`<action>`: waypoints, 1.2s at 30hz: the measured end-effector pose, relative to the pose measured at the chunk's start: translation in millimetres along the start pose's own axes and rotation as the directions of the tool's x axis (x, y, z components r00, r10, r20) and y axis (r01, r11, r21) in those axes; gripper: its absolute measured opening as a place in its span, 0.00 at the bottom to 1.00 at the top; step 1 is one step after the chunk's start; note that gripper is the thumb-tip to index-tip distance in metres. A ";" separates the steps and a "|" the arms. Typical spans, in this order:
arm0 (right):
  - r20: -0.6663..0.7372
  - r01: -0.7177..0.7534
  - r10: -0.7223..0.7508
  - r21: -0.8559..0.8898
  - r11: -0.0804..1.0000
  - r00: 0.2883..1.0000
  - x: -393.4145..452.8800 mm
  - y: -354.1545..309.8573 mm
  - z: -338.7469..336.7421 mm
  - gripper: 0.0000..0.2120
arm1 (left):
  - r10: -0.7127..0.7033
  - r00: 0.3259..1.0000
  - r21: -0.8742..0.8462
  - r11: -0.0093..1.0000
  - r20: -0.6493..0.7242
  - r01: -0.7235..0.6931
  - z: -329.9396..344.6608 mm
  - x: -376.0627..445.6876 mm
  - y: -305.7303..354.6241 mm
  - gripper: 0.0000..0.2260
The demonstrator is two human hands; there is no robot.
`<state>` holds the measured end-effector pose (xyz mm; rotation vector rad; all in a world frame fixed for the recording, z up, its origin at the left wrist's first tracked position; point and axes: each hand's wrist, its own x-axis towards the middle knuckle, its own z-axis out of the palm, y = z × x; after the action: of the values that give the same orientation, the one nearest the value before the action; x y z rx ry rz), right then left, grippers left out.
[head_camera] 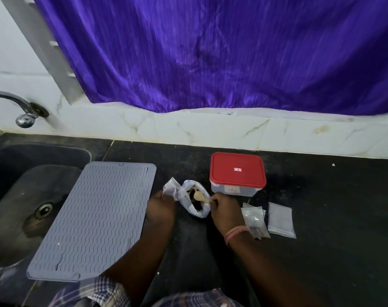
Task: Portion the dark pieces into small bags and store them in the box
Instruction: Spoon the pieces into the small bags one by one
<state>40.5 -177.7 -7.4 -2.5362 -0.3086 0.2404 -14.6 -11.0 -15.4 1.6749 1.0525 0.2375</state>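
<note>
Mid-scoop, by the look of it. Right hand (pixel 224 209) curled on the handle of a wooden spoon (pixel 198 196), bowl dipped into the mouth of the big bag (pixel 197 201) lying on the dark counter (pixel 321 218). Dark pieces (pixel 192 196) just visible inside, under the spoon bowl. Left hand (pixel 160 207) pinching a small bag (pixel 172 189) at its lower edge, held up just beside the big bag, at roughly ten o'clock from the spoon bowl.

Spoon's long axis running about four to ten o'clock, bowl end already aimed toward the small bag. Whether that bag's mouth is open cannot be told: crumpled and blurred.

Box (pixel 237 176) with red lid on, at about one o'clock from the right hand, nearer that hand than the left. Filled small bag (pixel 256 220) and an apparently empty one (pixel 280 219) flat on the counter at three o'clock from the right hand, just beside the wrist.

Likely next: short lift and swing of the loaded spoon leftward into the small bag. Lid still to come off before storing. Grey mat (pixel 93 220) at nine o'clock, partly over the sink (pixel 18 173).
</note>
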 end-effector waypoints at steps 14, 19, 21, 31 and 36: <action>0.069 0.340 -0.333 -0.181 0.923 0.940 -6.5 -6.4 -2.5 0.08 | -0.140 0.990 0.257 0.957 -0.011 0.138 62.8 -9.3 -11.2 0.31; 0.025 0.323 -0.323 -0.153 0.934 0.946 -13.1 -4.6 -2.1 0.09 | -0.010 1.000 0.463 0.886 -0.030 0.022 67.4 -3.6 -12.2 0.17; 0.001 0.277 -0.281 -0.166 0.946 0.960 -12.4 -1.8 -2.5 0.08 | 0.024 0.998 0.484 0.875 -0.050 0.003 68.0 6.2 -17.5 0.15; -0.048 0.052 -0.052 -0.007 0.999 0.997 -2.2 9.2 -7.3 0.12 | 0.095 0.995 0.222 0.971 -0.042 -0.083 69.6 1.0 -30.0 0.13; -0.056 -0.107 0.121 0.204 0.973 0.991 -1.7 21.2 3.8 0.09 | 0.042 0.998 0.079 0.996 0.041 -0.045 66.0 0.4 -37.5 0.11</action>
<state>41.5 -193.4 -22.2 -2.3588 -0.1056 0.2174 7.5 -54.9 -73.3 1.7691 1.0088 0.1922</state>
